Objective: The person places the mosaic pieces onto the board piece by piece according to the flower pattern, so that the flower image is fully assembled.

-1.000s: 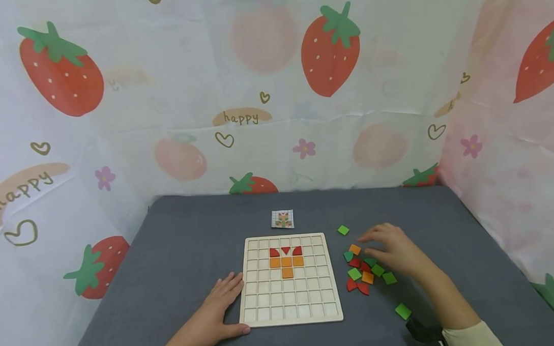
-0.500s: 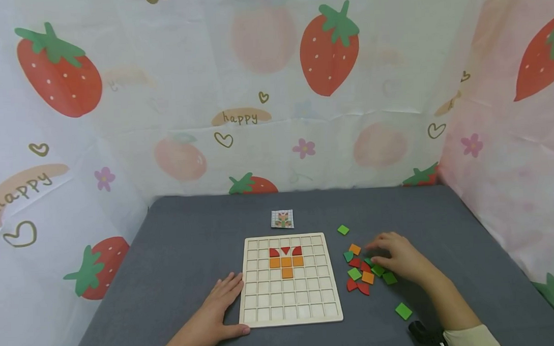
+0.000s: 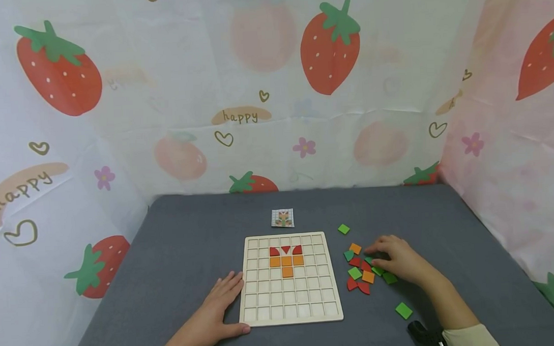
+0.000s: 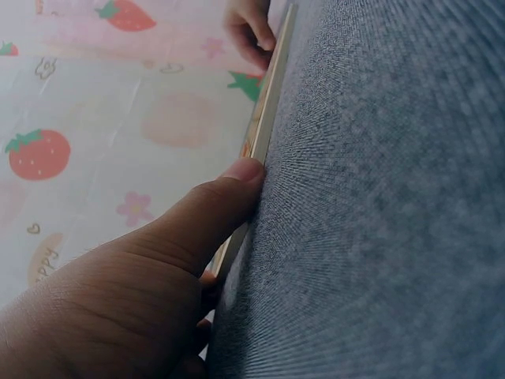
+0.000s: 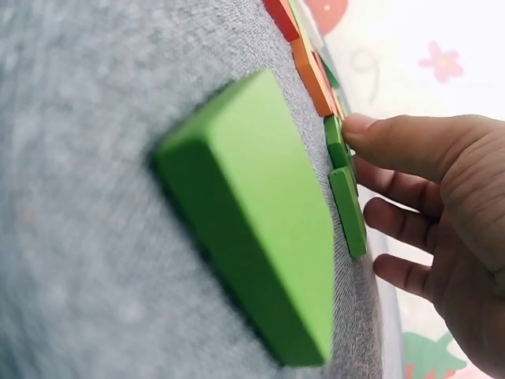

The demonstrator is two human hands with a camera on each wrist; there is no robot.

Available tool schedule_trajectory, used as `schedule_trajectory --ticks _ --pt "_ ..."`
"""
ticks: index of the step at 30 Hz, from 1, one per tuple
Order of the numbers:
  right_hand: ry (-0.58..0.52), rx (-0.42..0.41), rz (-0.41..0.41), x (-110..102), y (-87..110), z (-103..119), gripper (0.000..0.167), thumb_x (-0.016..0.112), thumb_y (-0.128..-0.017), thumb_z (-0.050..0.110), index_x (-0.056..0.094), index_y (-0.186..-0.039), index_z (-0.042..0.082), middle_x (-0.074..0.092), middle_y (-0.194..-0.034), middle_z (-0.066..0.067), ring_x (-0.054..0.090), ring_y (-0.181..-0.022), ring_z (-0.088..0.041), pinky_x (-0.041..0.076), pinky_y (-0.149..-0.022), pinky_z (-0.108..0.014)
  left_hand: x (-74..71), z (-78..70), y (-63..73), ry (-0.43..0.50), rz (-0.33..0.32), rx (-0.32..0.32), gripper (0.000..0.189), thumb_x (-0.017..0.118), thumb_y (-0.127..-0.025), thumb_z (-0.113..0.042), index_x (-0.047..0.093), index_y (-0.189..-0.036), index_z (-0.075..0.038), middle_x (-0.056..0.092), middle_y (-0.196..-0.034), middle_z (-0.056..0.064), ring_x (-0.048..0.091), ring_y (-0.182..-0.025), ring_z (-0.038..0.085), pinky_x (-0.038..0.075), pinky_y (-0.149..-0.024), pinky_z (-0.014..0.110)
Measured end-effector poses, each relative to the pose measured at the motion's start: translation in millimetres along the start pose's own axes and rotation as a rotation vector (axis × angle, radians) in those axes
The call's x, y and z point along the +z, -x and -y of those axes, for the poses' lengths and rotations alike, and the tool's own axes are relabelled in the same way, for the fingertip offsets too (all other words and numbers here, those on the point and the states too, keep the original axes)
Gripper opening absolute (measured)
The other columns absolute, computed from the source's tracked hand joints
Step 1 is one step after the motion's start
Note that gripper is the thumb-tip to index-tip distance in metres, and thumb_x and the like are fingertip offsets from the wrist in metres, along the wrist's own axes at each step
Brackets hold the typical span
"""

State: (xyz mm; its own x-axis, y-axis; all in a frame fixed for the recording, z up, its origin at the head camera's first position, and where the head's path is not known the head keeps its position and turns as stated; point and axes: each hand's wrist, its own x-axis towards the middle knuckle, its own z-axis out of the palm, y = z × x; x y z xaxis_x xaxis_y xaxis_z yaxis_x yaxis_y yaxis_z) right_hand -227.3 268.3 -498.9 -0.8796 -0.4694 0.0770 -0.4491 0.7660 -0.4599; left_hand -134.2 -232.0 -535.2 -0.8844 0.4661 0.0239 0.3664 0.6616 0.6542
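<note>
My left hand (image 3: 219,305) lies at the left edge of a pale wooden grid board (image 3: 263,299), fingers straight along its side. Its thumb (image 4: 213,213) touches the board near the front left corner. On the board sit several red pieces, such as a red triangle (image 3: 286,249), above several orange square tiles (image 3: 287,272). My right hand (image 3: 401,258) is over the right side of a pile of loose tiles, thumb and index finger apart. The thumb tip meets a green tile (image 5: 335,140); a dark green piece (image 3: 368,260) shows between thumb and index finger. The other fingers are bent loosely.
Loose red (image 3: 351,284), orange (image 3: 368,276) and green tiles (image 3: 355,273) lie right of the board. Single green tiles sit apart, one behind (image 3: 343,229) and one in front (image 3: 403,310). A small pattern card (image 3: 282,218) lies behind the board on the grey tabletop (image 3: 205,221).
My right hand has moved right and down toward the near side of the pile, its thumb coming over the green tiles. The left hand and the board have stayed put.
</note>
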Motion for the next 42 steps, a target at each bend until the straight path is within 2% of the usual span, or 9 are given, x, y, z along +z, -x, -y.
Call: schedule_trajectory --ticks 4,7,10,15,19,23,28,34,42 --pt "0.019 -0.013 -0.005 1 0.6 2 0.026 0.076 -0.093 0.02 0.077 -0.119 0.018 0.064 -0.106 0.008 0.055 -0.102 -0.02 0.042 -0.087 -0.047 0.0 -1.0 0.6 0.005 -0.008 0.006 0.107 0.079 -0.079 -0.062 0.038 -0.158 -0.002 0.027 -0.169 0.009 0.016 -0.158 0.036 -0.01 -0.12 0.009" --pt "0.03 -0.021 -0.017 3 0.7 2 0.026 0.076 -0.093 0.019 0.077 -0.119 0.017 0.063 -0.103 0.008 0.053 -0.099 -0.017 0.039 -0.084 -0.042 -0.6 -2.4 0.9 0.007 -0.005 -0.002 0.107 0.079 -0.079 -0.063 0.038 -0.158 -0.003 0.027 -0.169 0.008 0.016 -0.157 0.036 -0.002 -0.13 0.031" --pt "0.031 -0.023 -0.025 4 0.9 3 0.025 0.076 -0.093 0.019 0.078 -0.118 0.017 0.062 -0.101 0.009 0.053 -0.097 -0.016 0.038 -0.083 -0.04 -1.2 -3.7 0.9 0.003 0.001 -0.011 0.108 0.079 -0.079 -0.063 0.037 -0.158 -0.003 0.026 -0.169 0.007 0.015 -0.158 0.035 0.007 -0.128 0.053" --pt "0.024 -0.017 -0.019 5 2.0 2 0.021 0.076 -0.093 0.019 0.078 -0.114 0.021 0.064 -0.102 0.011 0.055 -0.098 -0.017 0.038 -0.083 -0.04 -1.6 -4.6 1.0 -0.002 0.014 -0.018 0.108 0.079 -0.079 -0.064 0.037 -0.158 -0.003 0.025 -0.169 0.007 0.015 -0.158 0.034 0.009 -0.126 0.058" --pt "0.013 -0.022 -0.025 5 2.2 1 0.018 0.076 -0.093 0.019 0.078 -0.11 0.022 0.066 -0.105 0.01 0.058 -0.104 -0.022 0.042 -0.089 -0.051 -1.3 -4.5 1.4 -0.016 0.007 -0.003 0.108 0.078 -0.08 -0.064 0.038 -0.158 -0.002 0.027 -0.169 0.009 0.016 -0.157 0.037 0.009 -0.126 0.061" --pt "-0.027 -0.003 -0.023 4 1.6 0 0.016 0.077 -0.092 0.019 0.075 -0.108 0.024 0.067 -0.105 0.011 0.058 -0.105 -0.022 0.042 -0.095 -0.057 -1.5 -3.9 1.3 -0.013 0.011 -0.024 0.11 0.079 -0.078 -0.065 0.037 -0.158 -0.003 0.025 -0.17 0.006 0.014 -0.158 0.033 0.006 -0.127 0.051" --pt "-0.099 0.047 -0.034 3 1.8 -3 0.01 0.077 -0.093 0.021 0.072 -0.101 0.025 0.065 -0.099 0.011 0.056 -0.094 -0.012 0.05 -0.084 -0.038 -1.6 -2.9 0.9 -0.01 0.016 -0.034 0.111 0.079 -0.077 -0.065 0.036 -0.159 -0.003 0.025 -0.17 0.006 0.013 -0.159 0.032 0.002 -0.127 0.04" --pt "-0.087 0.033 -0.098 4 2.1 -5 0.013 0.08 -0.09 0.017 0.071 -0.094 0.026 0.065 -0.095 0.013 0.055 -0.093 -0.013 0.049 -0.084 -0.04 -2.0 -3.4 1.5 -0.01 0.016 -0.024 0.11 0.079 -0.078 -0.064 0.036 -0.159 -0.004 0.024 -0.17 0.006 0.013 -0.159 0.032 -0.011 -0.118 0.008" --pt "-0.032 0.017 -0.111 2 4.5 -8 0.015 0.083 -0.086 0.018 0.074 -0.094 0.027 0.067 -0.097 0.014 0.057 -0.096 -0.016 0.044 -0.09 -0.048 -1.8 -3.0 1.7 -0.031 0.011 -0.01 0.109 0.078 -0.079 -0.064 0.036 -0.159 -0.003 0.025 -0.17 0.007 0.014 -0.158 0.033 -0.013 -0.117 0.005"
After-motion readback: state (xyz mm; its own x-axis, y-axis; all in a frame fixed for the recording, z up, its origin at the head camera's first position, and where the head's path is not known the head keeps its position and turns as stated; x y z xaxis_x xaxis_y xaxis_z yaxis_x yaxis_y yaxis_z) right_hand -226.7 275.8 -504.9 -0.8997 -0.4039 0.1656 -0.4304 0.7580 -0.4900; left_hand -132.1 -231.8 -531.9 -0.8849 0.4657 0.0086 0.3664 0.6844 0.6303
